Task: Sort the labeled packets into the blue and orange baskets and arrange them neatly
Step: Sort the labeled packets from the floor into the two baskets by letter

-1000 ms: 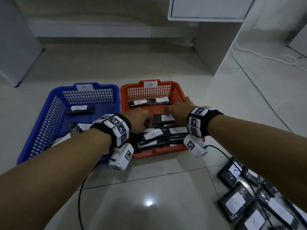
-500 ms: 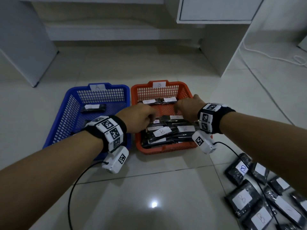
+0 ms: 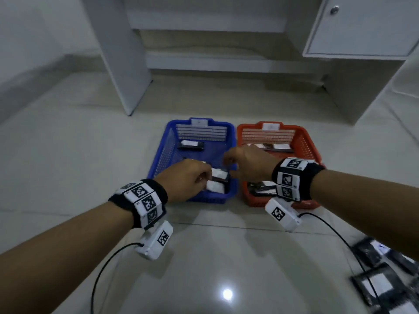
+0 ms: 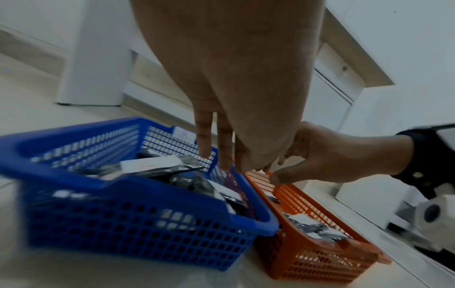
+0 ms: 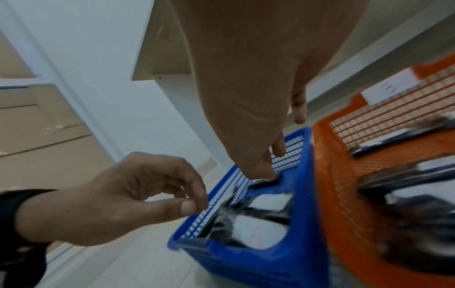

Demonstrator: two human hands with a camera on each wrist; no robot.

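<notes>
Left hand: the left hand [image 3: 188, 177] hangs over the near end of the blue basket [image 3: 158, 159], its fingers loosely curled and pointing down toward the packets, the thumb close to the forefinger; I see nothing held between them.
Right hand: the right hand [image 3: 249, 164] reaches across from the orange side and hovers above the blue basket's right rim, fingers relaxed and drooping, holding nothing.
Hands together: both are above the same basket, near each other but apart.
Blue basket: it sits on the tiled floor [image 3: 226, 257] with a white label [image 3: 199, 122] on its far wall; the letter is too blurred to read.
Packets in blue: one dark packet with a white label [image 3: 190, 145] lies alone at the far end; several more packets [image 3: 217, 180] lie overlapping at the near end, just below the left hand's fingers.
Orange basket: the orange basket [image 3: 310, 146] stands just beside the blue one on its right, side walls nearly touching, with its own white tag on the far wall.
Packets in orange: dark labeled packets [image 5: 418, 204] lie piled at the near end, and a couple more sit across the far end.
Loose packets: a heap of unsorted packets [image 3: 381, 282] lies on the floor at the lower right, well apart from the baskets.
Furniture: a white cabinet [image 3: 362, 26] with a knob stands behind the baskets.
</notes>
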